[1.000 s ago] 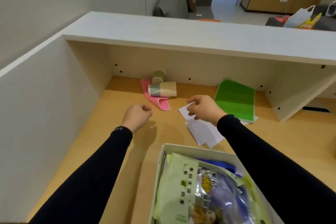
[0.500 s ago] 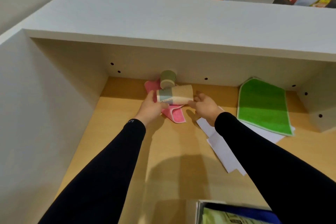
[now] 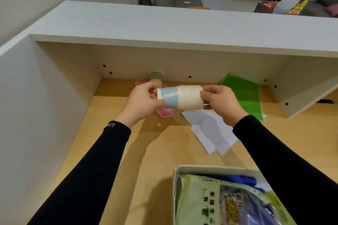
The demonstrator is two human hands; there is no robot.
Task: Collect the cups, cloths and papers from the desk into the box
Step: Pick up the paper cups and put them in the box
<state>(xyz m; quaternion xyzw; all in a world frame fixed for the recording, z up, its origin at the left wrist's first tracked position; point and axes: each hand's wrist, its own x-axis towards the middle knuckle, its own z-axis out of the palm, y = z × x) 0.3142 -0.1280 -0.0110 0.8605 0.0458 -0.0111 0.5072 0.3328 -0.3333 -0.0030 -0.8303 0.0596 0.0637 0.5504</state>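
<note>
A stack of paper cups (image 3: 180,97), cream with a pale blue band, lies sideways in the air above the desk. My left hand (image 3: 142,101) grips its blue end and my right hand (image 3: 220,103) holds its rim end. Behind my left hand a second, olive paper cup (image 3: 155,76) sits at the back wall on a pink cloth (image 3: 163,112), which is mostly hidden. A green cloth (image 3: 245,97) lies to the right, and white papers (image 3: 210,129) lie below my right hand. The white box (image 3: 176,188) stands at the near edge.
The box holds a pale green printed bag (image 3: 228,202) and something blue (image 3: 243,181). A white shelf (image 3: 182,29) overhangs the wooden desk (image 3: 150,151), with white side panels left and right. The room behind holds a sofa and bags.
Both hands reached to the cup stack on the pink cloth, took hold of it and lifted it off the desk toward me. The box has come back into view.
</note>
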